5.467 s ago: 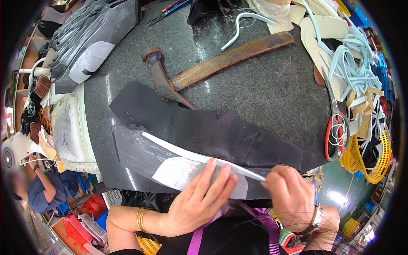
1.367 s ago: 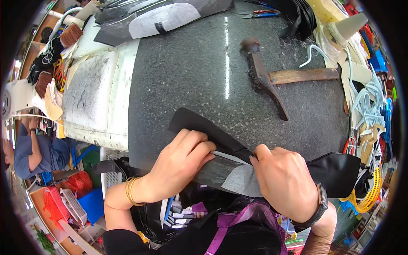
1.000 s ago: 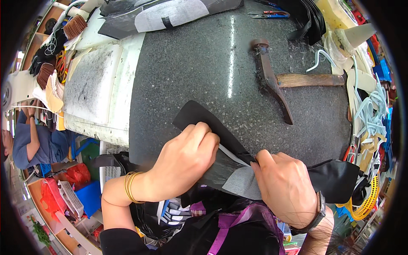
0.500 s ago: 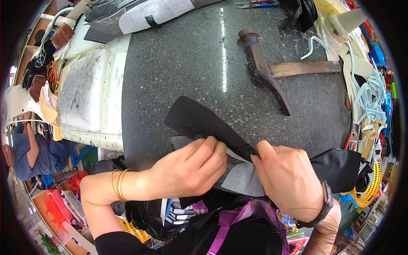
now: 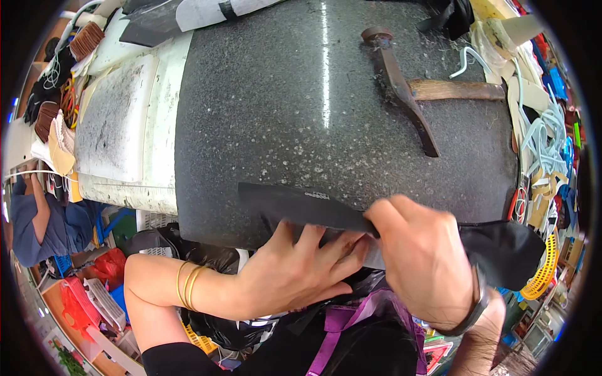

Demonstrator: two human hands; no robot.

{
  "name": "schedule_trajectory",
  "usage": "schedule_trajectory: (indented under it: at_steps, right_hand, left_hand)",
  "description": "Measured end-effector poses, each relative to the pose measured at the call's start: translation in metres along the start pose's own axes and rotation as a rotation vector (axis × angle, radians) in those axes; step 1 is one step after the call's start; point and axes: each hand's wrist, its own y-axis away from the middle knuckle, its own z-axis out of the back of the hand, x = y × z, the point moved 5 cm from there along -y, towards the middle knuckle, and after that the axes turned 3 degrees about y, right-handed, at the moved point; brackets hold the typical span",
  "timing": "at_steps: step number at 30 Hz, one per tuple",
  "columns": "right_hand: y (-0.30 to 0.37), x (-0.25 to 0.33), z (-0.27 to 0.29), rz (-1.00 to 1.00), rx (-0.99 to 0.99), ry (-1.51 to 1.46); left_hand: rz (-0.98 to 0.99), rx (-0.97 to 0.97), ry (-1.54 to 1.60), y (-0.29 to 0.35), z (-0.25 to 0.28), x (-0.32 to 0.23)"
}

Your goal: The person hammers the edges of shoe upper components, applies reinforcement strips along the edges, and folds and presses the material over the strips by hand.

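Note:
A long, limp black leather-like piece (image 5: 295,202) with small pale print lies along the near edge of the dark work slab. My right hand (image 5: 420,257), with a dark band at its wrist, is closed on the piece, pinching its upper edge between thumb and fingers. My left hand (image 5: 295,266), two gold bangles on its arm, has its fingers spread and thumb apart. Its fingertips touch the lower edge of the piece and are partly hidden by it. A pale grey part shows between my hands. To the right, more black material (image 5: 505,250) hangs over the edge.
A hammer with a wooden handle (image 5: 458,90) lies on the dark slab (image 5: 263,106). At left is a stained white board (image 5: 116,122). Pale blue strips (image 5: 545,141) and a yellow basket (image 5: 542,269) are at right. Another person (image 5: 47,219) sits far left.
The black piece has turned flatter and come nearer to me, and its print now shows. My left fingers have gone from a closed grip to spread. My right hand keeps its pinch.

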Motion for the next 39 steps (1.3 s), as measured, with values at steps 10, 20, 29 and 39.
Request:
schedule_trajectory:
  at_steps: [10, 20, 29, 39]
  right_hand:
    - [0.018, 0.036, -0.040, 0.087, -0.142, 0.554]
    - [0.008, 0.015, -0.038, 0.272, -0.155, 0.239]
    - [-0.001, 0.017, -0.032, 0.397, 0.065, 0.313]
    - [0.004, 0.027, -0.040, 0.369, 0.044, 0.583]
  left_hand:
    - [0.083, -0.183, 0.180, 0.028, -0.017, 0.021]
    - [0.255, -0.024, 0.757, 0.047, -0.051, 0.031]
    - [0.638, -0.110, 1.352, 0.061, -0.047, 0.044]
    - [-0.072, -0.169, 0.525, 0.015, 0.014, 0.051]
